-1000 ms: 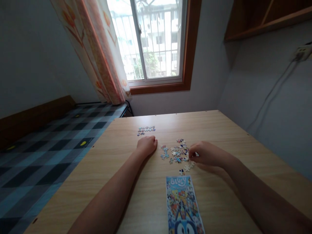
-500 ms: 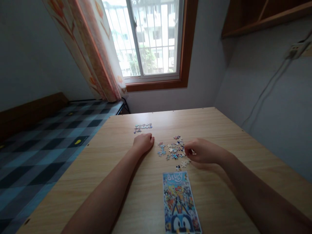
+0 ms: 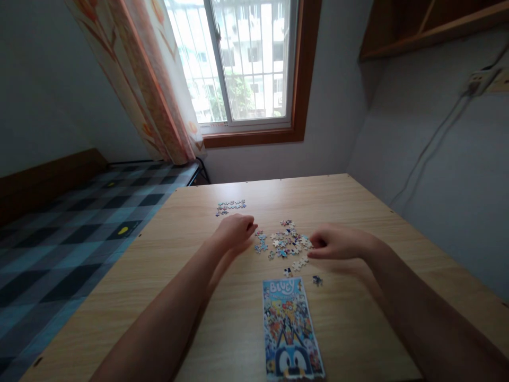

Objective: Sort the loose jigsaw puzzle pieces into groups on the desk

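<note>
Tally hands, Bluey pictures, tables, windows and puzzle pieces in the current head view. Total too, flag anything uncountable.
Hands: 2 (left hand, right hand)
Bluey picture: 1
Table: 1
Window: 1
Puzzle pieces: no reliable count, too small and crowded
Total: 5, puzzle pieces excluded

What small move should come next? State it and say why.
The bare right hand should probably pick up the small, pale, knobbed jigsaw piece at the right edge of the multicoloured puzzle pile, because the hand is right beside it.
</note>
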### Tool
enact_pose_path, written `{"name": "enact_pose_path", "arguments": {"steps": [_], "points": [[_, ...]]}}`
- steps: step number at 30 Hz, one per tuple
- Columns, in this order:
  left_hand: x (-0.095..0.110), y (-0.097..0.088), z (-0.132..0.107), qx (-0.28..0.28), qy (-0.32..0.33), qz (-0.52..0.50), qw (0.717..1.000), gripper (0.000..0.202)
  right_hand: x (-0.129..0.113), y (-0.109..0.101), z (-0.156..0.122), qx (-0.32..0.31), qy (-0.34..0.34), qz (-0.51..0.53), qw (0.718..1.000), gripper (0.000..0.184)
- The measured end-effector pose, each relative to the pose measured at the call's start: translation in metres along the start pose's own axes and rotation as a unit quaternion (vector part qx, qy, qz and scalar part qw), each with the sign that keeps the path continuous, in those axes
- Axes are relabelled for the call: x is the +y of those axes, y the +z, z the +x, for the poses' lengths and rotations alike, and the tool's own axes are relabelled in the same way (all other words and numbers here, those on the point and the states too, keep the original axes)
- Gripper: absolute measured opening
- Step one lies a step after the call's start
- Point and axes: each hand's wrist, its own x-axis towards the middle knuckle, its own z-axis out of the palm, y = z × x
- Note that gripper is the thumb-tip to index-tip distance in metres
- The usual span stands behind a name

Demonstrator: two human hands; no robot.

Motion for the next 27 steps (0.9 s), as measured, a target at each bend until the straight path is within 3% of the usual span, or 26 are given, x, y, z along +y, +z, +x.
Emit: {"name": "enact_pose_path", "arguments": {"steps": [4,6,9,14,21,27], "points": [[0.033,-0.026,-0.009,-0.059,0.112,-0.074,0.989,0.023,0.016,-0.006,0.008,0.19,0.042,-0.073,0.978,0.052],[0.05,-0.034,-0.014,-0.104,0.172,-0.102,0.974,0.014,0.022,-0.007,0.011,0.247,0.068,-0.088,0.963,0.054],[0.068,-0.038,-0.02,-0.135,0.226,-0.12,0.957,0.02,0.027,-0.006,0.013,0.304,0.099,-0.093,0.943,0.057],[0.078,-0.029,-0.023,-0.133,0.272,-0.14,0.943,0.026,0.027,-0.003,0.015,0.327,0.092,-0.091,0.936,0.06],[0.075,-0.019,-0.021,-0.16,0.246,-0.124,0.948,0.024,0.022,0.0,0.017,0.315,0.08,-0.096,0.941,0.06],[0.069,-0.023,-0.018,-0.152,0.233,-0.106,0.955,0.019,0.027,0.002,0.02,0.31,0.077,-0.094,0.943,0.06]]}}
